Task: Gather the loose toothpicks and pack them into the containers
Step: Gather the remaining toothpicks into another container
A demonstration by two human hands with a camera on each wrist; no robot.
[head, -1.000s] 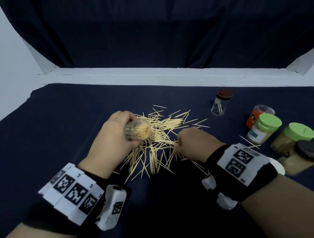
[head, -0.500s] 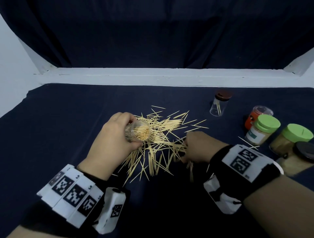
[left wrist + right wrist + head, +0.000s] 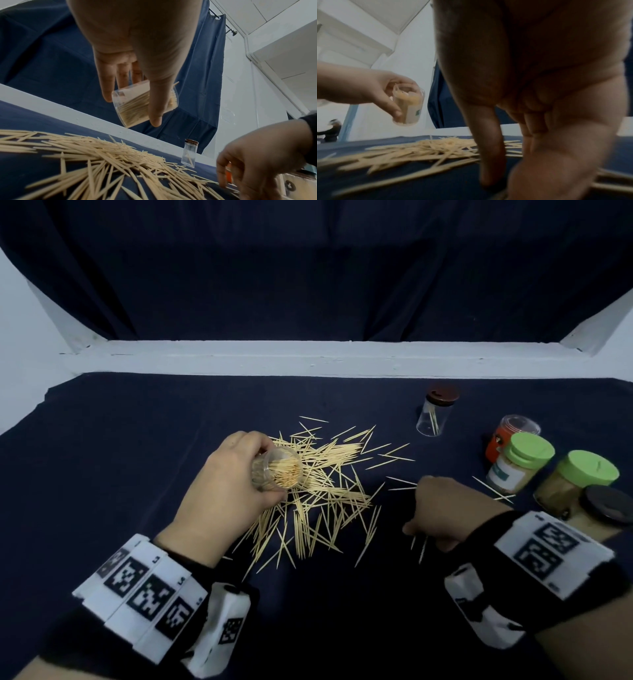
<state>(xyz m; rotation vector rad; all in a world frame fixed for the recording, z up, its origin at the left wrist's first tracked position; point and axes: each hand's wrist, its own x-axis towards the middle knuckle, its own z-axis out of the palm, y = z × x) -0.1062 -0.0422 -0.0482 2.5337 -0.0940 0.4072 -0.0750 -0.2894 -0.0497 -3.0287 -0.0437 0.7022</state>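
The left hand (image 3: 219,491) holds a clear open container (image 3: 276,469) tilted above the bench (image 3: 102,467), its grip curled round the wall, fingers (image 3: 106,86) on one side and thumb on the other; the container is packed with toothpicks. Beneath and to its right, the loose toothpicks (image 3: 322,494) lie scattered in a heap on the dark cloth. The right hand (image 3: 445,508) sits low at the heap's right edge, its grip narrow and curled, a few toothpicks (image 3: 423,546) poking out under it. Farther right stand a small brown-capped vial (image 3: 435,412), an orange jar (image 3: 507,436), two green-lidded jars (image 3: 520,460) and a black-lidded jar (image 3: 606,508).
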